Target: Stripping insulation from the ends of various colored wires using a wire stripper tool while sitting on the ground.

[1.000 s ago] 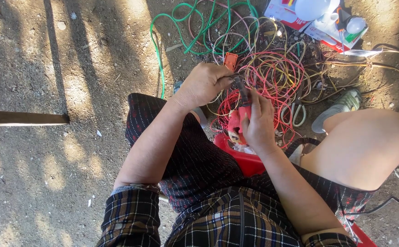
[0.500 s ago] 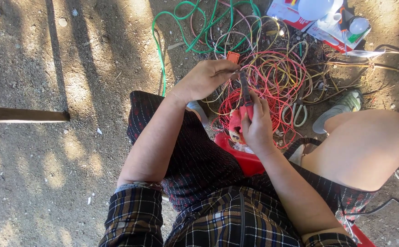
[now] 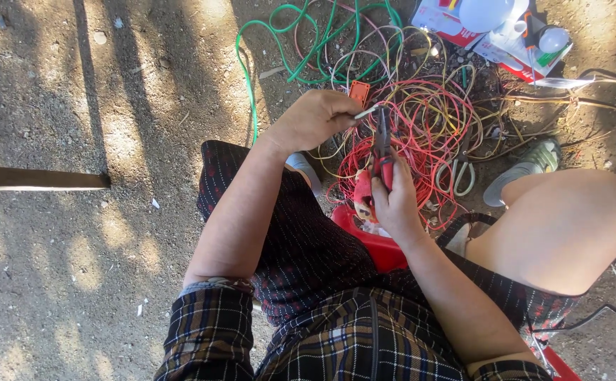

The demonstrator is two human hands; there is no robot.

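The red-handled pliers (image 3: 381, 152) stand nearly upright in the view, long axis running from the handles near the person up to the dark nose, which points away toward the tangle of wires (image 3: 421, 113) on the ground. The right hand (image 3: 395, 201) wraps the handles, grip closed around them, wrist bent upward from the lap. The left hand (image 3: 313, 118) is curled into a loose fist just left of the nose, its grip pinching a short pale wire end (image 3: 366, 111) that angles up and right toward the nose; whether the wire touches the tool is hard to tell. A red tub (image 3: 371, 243) sits between the knees under the right hand; its contents are mostly hidden. Scissors (image 3: 461, 169) lie among the wires.
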